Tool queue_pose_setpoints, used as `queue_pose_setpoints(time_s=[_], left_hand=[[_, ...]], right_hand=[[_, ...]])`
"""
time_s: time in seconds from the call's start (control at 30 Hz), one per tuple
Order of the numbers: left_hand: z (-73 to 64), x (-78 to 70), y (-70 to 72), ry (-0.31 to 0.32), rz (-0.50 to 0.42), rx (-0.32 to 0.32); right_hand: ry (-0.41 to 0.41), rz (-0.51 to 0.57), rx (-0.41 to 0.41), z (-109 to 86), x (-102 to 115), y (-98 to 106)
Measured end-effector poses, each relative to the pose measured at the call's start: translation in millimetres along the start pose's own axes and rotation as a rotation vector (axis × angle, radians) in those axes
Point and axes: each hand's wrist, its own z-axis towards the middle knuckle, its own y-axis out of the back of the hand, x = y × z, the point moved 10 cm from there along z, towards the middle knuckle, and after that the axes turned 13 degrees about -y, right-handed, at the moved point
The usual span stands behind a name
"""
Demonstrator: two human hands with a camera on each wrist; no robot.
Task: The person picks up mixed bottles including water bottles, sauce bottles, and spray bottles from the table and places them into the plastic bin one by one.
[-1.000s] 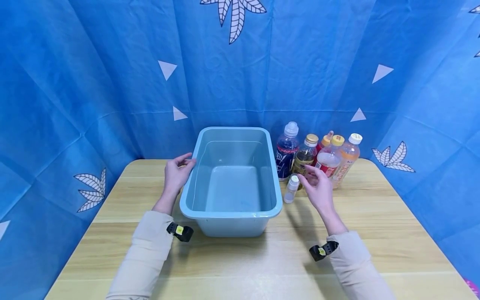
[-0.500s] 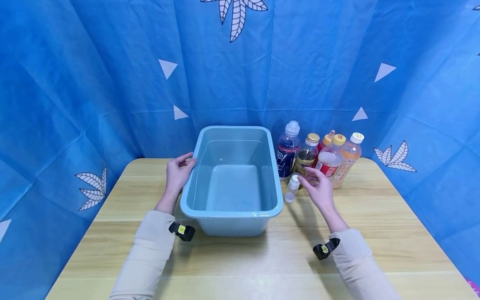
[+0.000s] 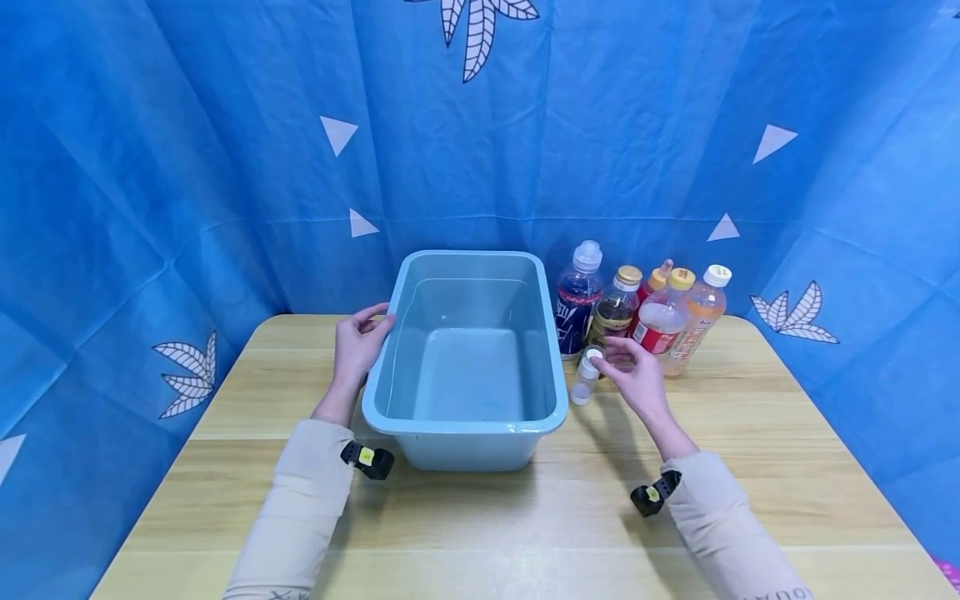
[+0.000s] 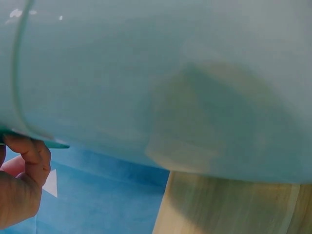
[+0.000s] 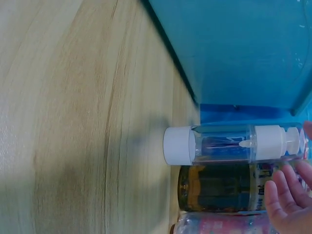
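Observation:
My left hand point(image 3: 354, 342) grips the left rim of an empty light-blue plastic basin point(image 3: 465, 454) in the head view. The curled fingers point(image 4: 36, 158) show at that rim in the left wrist view. Just right of the basin stands a small clear pump bottle point(image 3: 585, 385) with a white top and white base. My right hand point(image 3: 636, 379) is at its top, thumb overlapping the cap, the fingers loosely bent. In the right wrist view the same pump bottle point(image 5: 222, 144) stands upright on the table, and several fingers point(image 5: 287, 192) spread beside it.
Behind the right hand stand a dark-blue labelled bottle point(image 3: 576, 312), a gold-capped bottle point(image 3: 611, 312), a red bottle with an orange top point(image 3: 654, 279), a yellow-capped bottle point(image 3: 662, 317) and a white-capped orange bottle point(image 3: 701, 321). Blue curtains surround the wooden table point(image 3: 480, 533).
My right hand has moved slightly left, its thumb now overlapping the pump bottle's cap. The left hand keeps its grip on the basin's rim. The whole head view has shifted slightly.

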Motion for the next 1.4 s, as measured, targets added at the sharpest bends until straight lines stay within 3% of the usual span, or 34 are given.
queue_pose_setpoints(time_s=[0.4, 1.27, 1.4], left_hand=[[1.0, 0.5, 0.0, -0.012, -0.004, -0.011], [0.5, 3.9, -0.1, 0.035, -0.019, -0.012], [-0.5, 5.0, -0.2, 0.050, -0.025, -0.009]], right_hand=[[0.007, 0.034, 0.036, -15.8, 31.4, -1.9], [0.012, 0.045, 0.024, -17.2, 32.1, -4.8], [0.002, 0.041, 0.022, -11.6, 21.2, -4.9]])
